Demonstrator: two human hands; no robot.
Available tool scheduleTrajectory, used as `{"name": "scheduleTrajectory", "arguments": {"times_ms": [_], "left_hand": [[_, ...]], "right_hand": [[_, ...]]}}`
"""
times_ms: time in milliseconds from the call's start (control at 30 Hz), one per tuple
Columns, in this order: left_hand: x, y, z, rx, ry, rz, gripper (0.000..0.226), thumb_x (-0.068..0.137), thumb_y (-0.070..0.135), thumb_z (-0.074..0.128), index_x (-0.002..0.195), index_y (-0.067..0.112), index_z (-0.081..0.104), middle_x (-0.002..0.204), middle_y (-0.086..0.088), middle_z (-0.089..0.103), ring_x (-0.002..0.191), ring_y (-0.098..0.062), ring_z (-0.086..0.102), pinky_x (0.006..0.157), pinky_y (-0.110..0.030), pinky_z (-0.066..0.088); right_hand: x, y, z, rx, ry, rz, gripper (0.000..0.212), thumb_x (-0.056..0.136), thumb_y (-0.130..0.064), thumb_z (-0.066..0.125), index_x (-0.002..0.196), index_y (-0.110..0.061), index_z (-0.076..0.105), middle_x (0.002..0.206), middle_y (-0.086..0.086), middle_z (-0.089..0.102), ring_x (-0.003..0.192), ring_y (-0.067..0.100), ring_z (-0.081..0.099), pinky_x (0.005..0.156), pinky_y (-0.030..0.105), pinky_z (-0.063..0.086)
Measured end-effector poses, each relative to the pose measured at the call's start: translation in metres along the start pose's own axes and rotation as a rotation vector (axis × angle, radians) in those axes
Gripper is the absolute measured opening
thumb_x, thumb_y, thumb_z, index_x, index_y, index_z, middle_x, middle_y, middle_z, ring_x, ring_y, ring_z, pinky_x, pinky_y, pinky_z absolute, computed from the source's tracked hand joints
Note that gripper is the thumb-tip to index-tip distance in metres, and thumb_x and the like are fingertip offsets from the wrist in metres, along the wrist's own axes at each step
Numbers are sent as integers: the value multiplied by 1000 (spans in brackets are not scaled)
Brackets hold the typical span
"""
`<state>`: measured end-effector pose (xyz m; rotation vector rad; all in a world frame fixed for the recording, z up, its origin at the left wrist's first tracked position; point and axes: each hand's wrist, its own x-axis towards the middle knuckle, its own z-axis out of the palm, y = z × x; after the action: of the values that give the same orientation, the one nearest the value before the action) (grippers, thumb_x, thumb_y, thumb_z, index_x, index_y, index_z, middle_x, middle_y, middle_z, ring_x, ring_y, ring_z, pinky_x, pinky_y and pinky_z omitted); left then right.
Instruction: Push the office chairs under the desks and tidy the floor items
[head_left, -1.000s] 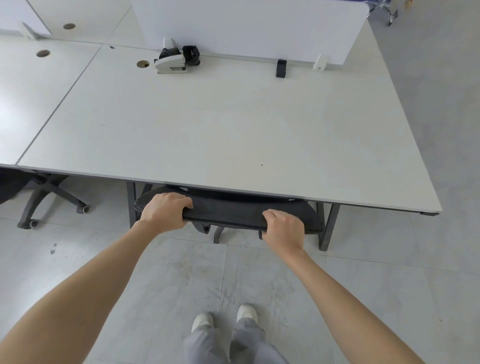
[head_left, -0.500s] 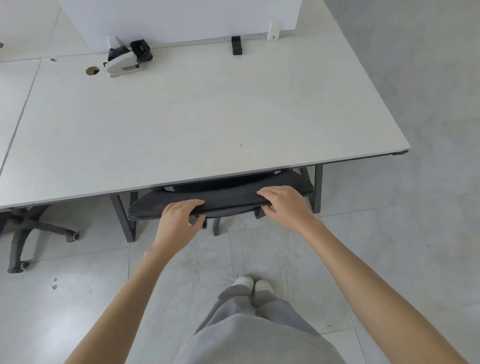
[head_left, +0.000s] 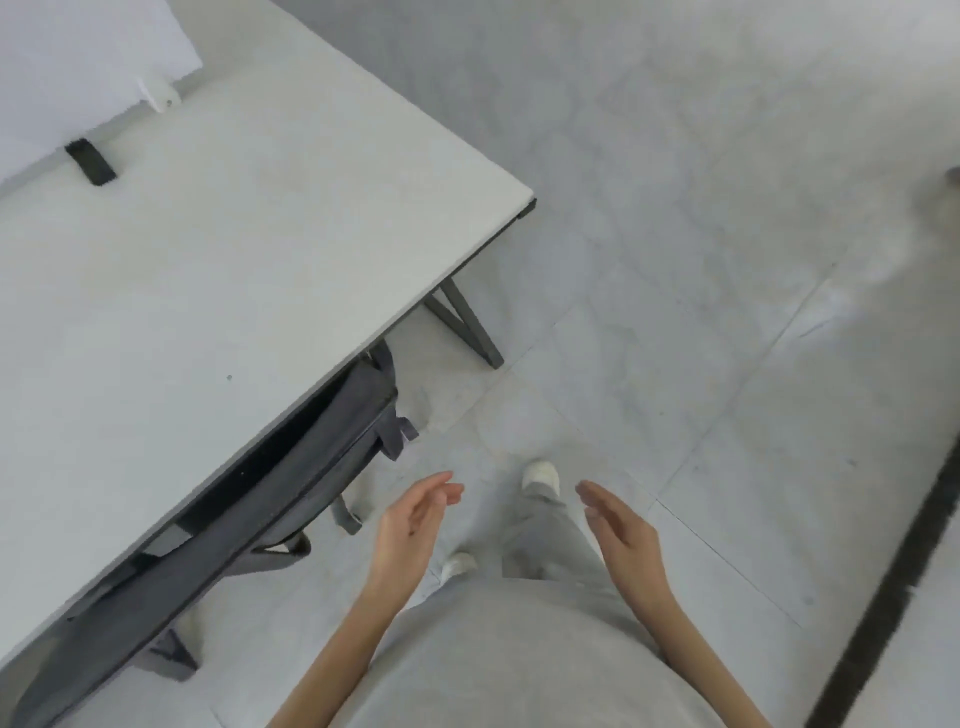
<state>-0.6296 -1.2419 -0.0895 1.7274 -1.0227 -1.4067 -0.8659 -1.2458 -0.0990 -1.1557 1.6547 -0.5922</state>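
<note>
Plainly, in the head view, the office chair (head_left: 291, 483) is seen tucked beneath the desk (head_left: 208, 291), its dark backrest lying along the desk's front edge at about nine o'clock from the hands. Neither hand is on it: the left hand (head_left: 410, 519) and the right hand (head_left: 618, 530) are held apart in the air, fingers loose and nearly straight, nothing gripped.

This chair may be judged done, so the step in hand is best taken as a turn toward whatever is left. Before that, the backrest could be checked for sitting square to the edge, since one arm bracket juts out at its far end.

The desk corner (head_left: 527, 205) stands at eleven o'clock, the angled desk leg (head_left: 467, 325) below it; both should be passed wide. Open tiled floor (head_left: 701, 260) lies from twelve to three o'clock. A dark strip (head_left: 893, 582) runs along the floor at four o'clock.
</note>
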Motion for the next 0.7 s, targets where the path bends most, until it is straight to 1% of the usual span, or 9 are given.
{"name": "scheduleTrajectory", "arguments": {"times_ms": [33, 167, 200, 267, 300, 333, 433, 567, 700], "left_hand": [[18, 13, 12, 17, -49, 22, 26, 95, 9, 43, 108, 23, 60, 101, 5, 70, 95, -4, 64, 91, -25, 48], [103, 71, 69, 83, -192, 123, 24, 96, 12, 43, 113, 17, 58, 101, 8, 68, 94, -1, 64, 86, -16, 48], [124, 85, 84, 102, -210, 147, 24, 96, 13, 43, 114, 16, 58, 101, 8, 68, 94, -1, 64, 85, -14, 48], [167, 116, 117, 108, -217, 189, 24, 96, 12, 44, 115, 15, 58, 101, 6, 68, 93, -2, 64, 84, -12, 47], [181, 126, 128, 105, -211, 196, 24, 96, 11, 44, 115, 14, 59, 101, 5, 69, 93, -2, 64, 84, -12, 47], [191, 136, 137, 99, -197, 197, 24, 95, 10, 44, 114, 14, 59, 101, 4, 69, 92, -2, 64, 83, -12, 47], [232, 167, 175, 60, -123, 174, 24, 95, 8, 44, 111, 16, 60, 99, 6, 70, 91, -2, 65, 83, -15, 48], [278, 190, 201, 59, -64, 106, 25, 94, 5, 44, 108, 18, 61, 93, 8, 73, 88, -3, 66, 80, -12, 49], [336, 203, 208, 97, 1, 49, 25, 94, 5, 45, 107, 19, 61, 92, 19, 71, 86, -2, 66, 78, -9, 48]], "right_hand": [[1, 6, -11, 45, 49, 45, 30, 93, -10, 50, 119, -19, 60, 119, -8, 62, 113, 7, 55, 85, 0, 37], [35, 20, -58, 181, 222, 158, 29, 93, -9, 49, 117, -17, 61, 117, -3, 65, 113, 9, 56, 94, 19, 37], [49, 19, -69, 198, 236, 172, 28, 93, -9, 49, 115, -20, 62, 116, -4, 65, 112, 10, 56, 94, 20, 37], [90, 13, -99, 192, 211, 173, 27, 92, -11, 50, 107, -31, 61, 110, -9, 66, 109, 6, 57, 95, 22, 39], [108, 8, -111, 174, 179, 165, 29, 92, -11, 51, 104, -36, 60, 107, -13, 66, 107, 3, 57, 95, 22, 41], [127, 1, -123, 162, 151, 153, 29, 92, -11, 51, 105, -36, 59, 105, -15, 65, 103, -4, 57, 95, 20, 42], [209, -30, -175, 129, 75, 75, 29, 93, -12, 51, 119, -20, 59, 107, -14, 65, 94, -20, 55, 84, 2, 40], [316, -86, -223, 64, 14, -64, 29, 94, -12, 49, 121, -17, 59, 109, -10, 66, 93, -21, 54, 84, 0, 39], [411, -135, -248, 93, 11, -128, 28, 93, -7, 50, 117, -18, 60, 103, -12, 66, 93, -18, 57, 84, 3, 41]]}}
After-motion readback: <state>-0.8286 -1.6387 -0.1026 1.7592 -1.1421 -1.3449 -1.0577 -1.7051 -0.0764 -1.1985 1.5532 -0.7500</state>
